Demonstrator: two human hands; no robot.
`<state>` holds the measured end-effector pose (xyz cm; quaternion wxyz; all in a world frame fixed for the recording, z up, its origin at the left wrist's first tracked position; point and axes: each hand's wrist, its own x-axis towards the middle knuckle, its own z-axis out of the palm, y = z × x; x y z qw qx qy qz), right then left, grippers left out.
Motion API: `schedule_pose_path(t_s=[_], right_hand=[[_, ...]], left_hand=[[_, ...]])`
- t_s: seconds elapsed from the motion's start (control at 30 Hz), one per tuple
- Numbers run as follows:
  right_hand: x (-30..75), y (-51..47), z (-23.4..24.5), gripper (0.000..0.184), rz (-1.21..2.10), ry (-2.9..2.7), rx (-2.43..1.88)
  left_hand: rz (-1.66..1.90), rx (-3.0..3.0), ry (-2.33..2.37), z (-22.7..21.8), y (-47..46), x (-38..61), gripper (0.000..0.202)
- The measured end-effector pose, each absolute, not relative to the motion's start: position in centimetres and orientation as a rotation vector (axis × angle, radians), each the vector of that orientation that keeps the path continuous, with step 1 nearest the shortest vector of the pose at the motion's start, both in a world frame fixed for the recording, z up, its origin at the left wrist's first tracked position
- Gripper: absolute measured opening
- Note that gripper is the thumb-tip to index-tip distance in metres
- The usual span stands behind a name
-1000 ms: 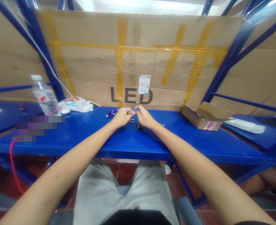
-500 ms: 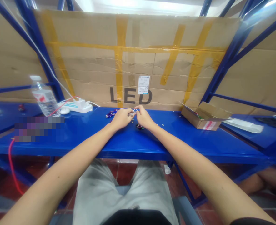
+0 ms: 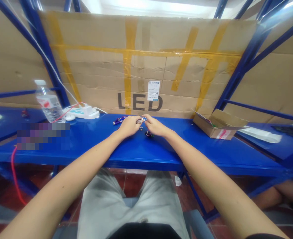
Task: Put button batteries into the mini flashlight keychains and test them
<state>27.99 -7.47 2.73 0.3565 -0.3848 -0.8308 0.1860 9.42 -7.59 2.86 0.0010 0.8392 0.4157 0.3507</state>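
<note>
Above the blue tabletop, my left hand [image 3: 129,125] and my right hand [image 3: 156,126] meet fingertip to fingertip. Between them is a small metal ring [image 3: 144,118], pinched by my right thumb and forefinger. A small silvery piece [image 3: 139,121] shows in the closed fingers of my left hand; its kind is too small to tell. Under my right hand lies a dark, shiny bundle [image 3: 149,134] with red and green glints. Tiny pale bits [image 3: 141,128] are scattered between the hands. Purple metallic pieces [image 3: 119,120] rest just beyond my left hand.
On the right stands an open cardboard box [image 3: 218,127]. A water bottle [image 3: 49,103] and a white power strip [image 3: 84,112] with cables are at the left. A large cardboard sheet [image 3: 99,73] walls off the back. Another person's limb [image 3: 268,197] shows at the lower right.
My right hand has lowered slightly, its forefinger now closer to the ring. The left hand keeps its grip, and the view has shifted a little.
</note>
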Motion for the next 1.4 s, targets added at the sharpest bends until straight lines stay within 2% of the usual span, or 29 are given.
schedule_pose_path(t_s=[0.23, 0.4, 0.57, 1.0, 1.23, 1.4], right_hand=[[28.4, -7.6, 2.8, 0.056, 0.38, -2.336, -1.044], [28.1, -7.9, 3.0, 0.041, 0.252, -2.307, -1.069], [28.0, -7.7, 2.9, 0.025, 0.325, -2.236, -1.068], [27.7, -8.1, 2.8, 0.026, 0.243, -2.256, -1.174], [27.9, -7.6, 2.9, 0.027, 0.305, -2.213, -1.2], [30.0, -7.1, 4.1, 0.028, 0.339, -2.068, -1.379]], left_hand=[[1.101, 2.639, 1.299, 2.8, -7.4, 9.2, 0.024], [1.108, 2.646, 1.242, 2.8, -7.3, 9.3, 0.024], [1.111, 2.683, 1.225, 2.9, -7.4, 9.3, 0.022], [1.039, 2.692, 1.24, 3.2, -7.9, 9.5, 0.021], [1.082, 2.553, 1.244, 3.1, -7.3, 9.6, 0.024], [1.11, 2.433, 1.298, 3.3, -7.2, 9.3, 0.025]])
